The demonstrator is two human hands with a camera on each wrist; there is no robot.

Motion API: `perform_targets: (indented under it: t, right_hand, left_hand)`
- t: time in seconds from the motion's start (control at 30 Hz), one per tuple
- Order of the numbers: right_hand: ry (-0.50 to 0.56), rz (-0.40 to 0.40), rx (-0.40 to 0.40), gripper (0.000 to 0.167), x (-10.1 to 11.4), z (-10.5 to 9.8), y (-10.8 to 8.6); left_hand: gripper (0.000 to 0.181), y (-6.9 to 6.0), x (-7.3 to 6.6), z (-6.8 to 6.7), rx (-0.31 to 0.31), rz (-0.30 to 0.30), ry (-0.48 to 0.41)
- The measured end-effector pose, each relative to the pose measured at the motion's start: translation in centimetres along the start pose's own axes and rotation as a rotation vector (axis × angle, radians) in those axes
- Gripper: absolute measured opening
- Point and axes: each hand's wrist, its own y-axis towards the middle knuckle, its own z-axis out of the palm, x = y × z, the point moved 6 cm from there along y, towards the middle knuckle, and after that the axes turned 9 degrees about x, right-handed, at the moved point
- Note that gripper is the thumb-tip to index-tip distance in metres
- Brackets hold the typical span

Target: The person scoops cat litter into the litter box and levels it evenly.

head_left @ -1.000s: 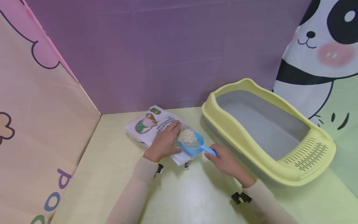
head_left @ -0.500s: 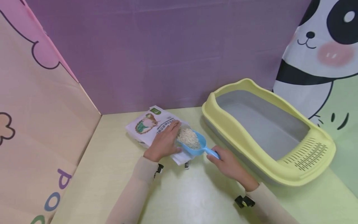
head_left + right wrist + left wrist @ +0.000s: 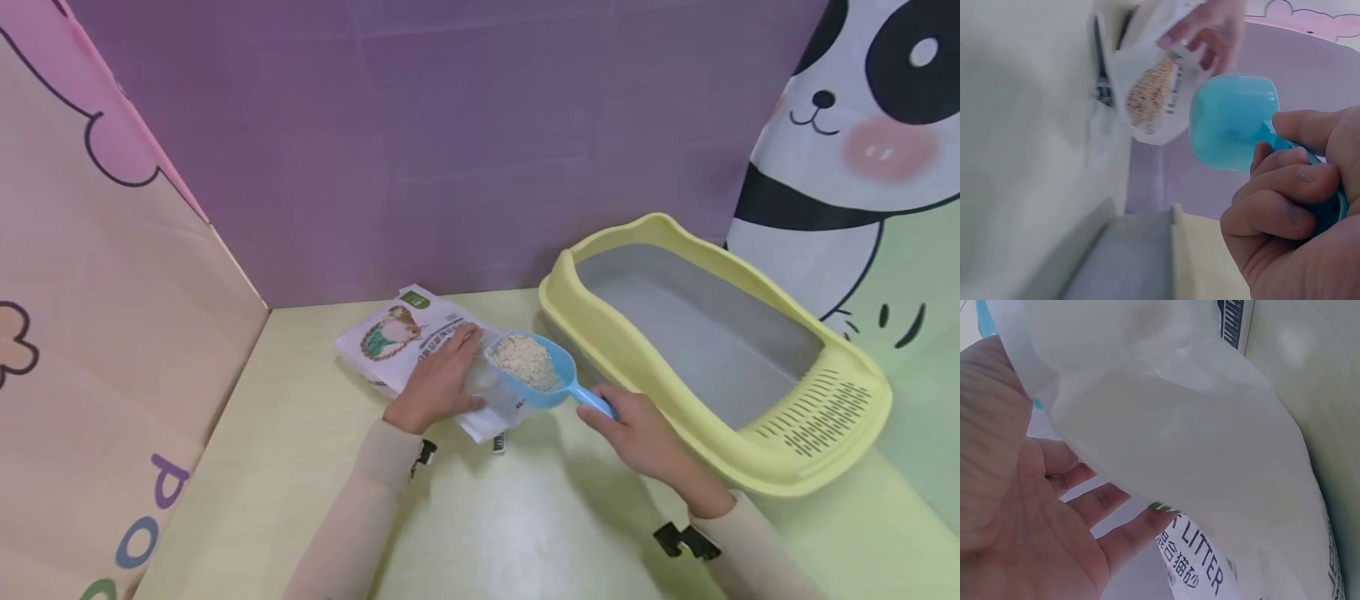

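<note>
Your right hand is curled round the handle of the scoop, its bowl heaped with litter by the mouth of the bag. Your left hand touches that bag, fingers spread. The bag lies on the table, left of the tray.
</note>
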Motion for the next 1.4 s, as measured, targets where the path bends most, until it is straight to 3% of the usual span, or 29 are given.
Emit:
perform_targets:
  t: [0.37, 0.73, 1.17, 1.4]
  right_hand:
    - [-0.045, 0.042, -0.06, 0.018, 1.7, -5.6, -1.0]
    - [-0.075, 0.097, -0.065, 0.028, 1.4, -11.4, -1.1]
    - [-0.036, 0.235, -0.047, 0.039, -3.0, -15.5, 0.3]
    - [0.036, 0.231, -0.056, 0.037, -6.1, -17.2, 1.1]
  left_hand:
    - [0.112, 0.0, 0.0, 0.1, 0.002, 0.002, 0.007]
    - [0.11, 0.2, -0.2, -0.1, 0.002, 0.014, -0.008]
    - [0.109, -0.2, 0.1, 0.3, 0.01, 0.021, -0.022]
    - [0.109, 0.0, 0.1, 0.3, 0.013, 0.024, -0.025]
